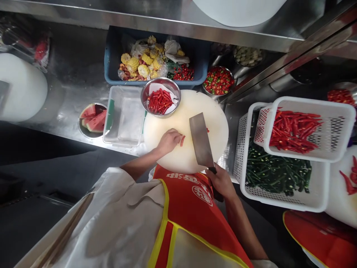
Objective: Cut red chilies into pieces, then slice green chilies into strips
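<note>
Stretching beyond both hands, the steel surface carries everything. Far past the fingertips sits a blue crate of corn pieces and bagged vegetables. Well to the right of the right hand's fingers stands a large white basket of green chillies, with a smaller white basket of whole red chillies resting across its top. Under both hands lies the round white cutting board. Left of the left fingers is a clear plastic container, and further left a bowl of watermelon slices. Just beyond the left fingers, on the board's far edge, a steel bowl holds more red chillies; a bowl of chopped chillies sits past the board's far right edge. The cleaver stands on the board just right of the left fingers, its handle wrapped tightly by the right hand. The left hand has its fingers curled down, pinning one red chilli against the board, its free end between the fingertips and the blade.
</note>
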